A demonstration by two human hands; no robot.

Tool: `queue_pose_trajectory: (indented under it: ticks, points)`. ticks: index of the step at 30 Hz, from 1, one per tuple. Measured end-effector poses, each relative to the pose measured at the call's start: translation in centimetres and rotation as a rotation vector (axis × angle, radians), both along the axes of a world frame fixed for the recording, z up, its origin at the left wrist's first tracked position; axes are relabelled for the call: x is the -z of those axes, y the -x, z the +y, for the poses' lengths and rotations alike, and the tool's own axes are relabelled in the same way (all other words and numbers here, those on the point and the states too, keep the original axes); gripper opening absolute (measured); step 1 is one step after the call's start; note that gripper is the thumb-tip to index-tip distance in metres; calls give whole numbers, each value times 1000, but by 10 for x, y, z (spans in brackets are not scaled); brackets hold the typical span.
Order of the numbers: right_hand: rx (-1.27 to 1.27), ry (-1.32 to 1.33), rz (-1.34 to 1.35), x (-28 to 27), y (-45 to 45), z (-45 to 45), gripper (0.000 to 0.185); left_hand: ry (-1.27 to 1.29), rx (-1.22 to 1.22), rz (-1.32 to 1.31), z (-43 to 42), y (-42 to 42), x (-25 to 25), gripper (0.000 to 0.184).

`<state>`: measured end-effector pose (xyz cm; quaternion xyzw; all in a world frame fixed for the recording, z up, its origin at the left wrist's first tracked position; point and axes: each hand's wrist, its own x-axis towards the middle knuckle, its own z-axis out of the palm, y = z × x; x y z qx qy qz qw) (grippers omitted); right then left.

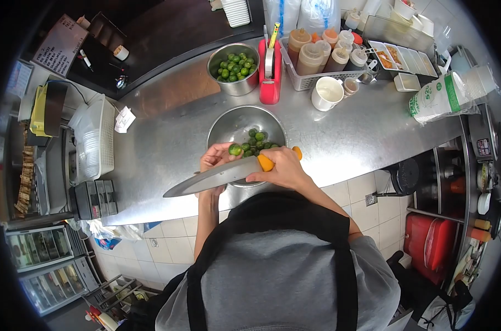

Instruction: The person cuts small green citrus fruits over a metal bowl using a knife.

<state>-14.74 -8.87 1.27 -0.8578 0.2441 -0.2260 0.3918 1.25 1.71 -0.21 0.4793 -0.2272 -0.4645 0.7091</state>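
My right hand (285, 170) is closed round the yellow handle of a large knife (217, 175), whose wide blade points left across the front of a steel bowl (217, 122). Between the fingertips of my left hand (214, 160) is a green lime (235, 149), just above the blade. Several more green limes (259, 136) lie inside the bowl, partly hidden by the knife and my right hand. Behind it stands a steel pot (235, 87) full of green limes.
A red tape dispenser (270, 83) stands right of the pot. Further right are a basket (304, 83) of sauce bottles, a white mug (328, 94) and wrapped cups (438, 99). A white basket (106, 138) of lids is at the left. Another person's shoe (395, 257) shows at lower right.
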Motion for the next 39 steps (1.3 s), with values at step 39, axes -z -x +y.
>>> queue_pose_trajectory:
  ticks: [39]
  points:
    - [6,155,-58,15,5,-30,58,27,-34,208,9,14,12,13]
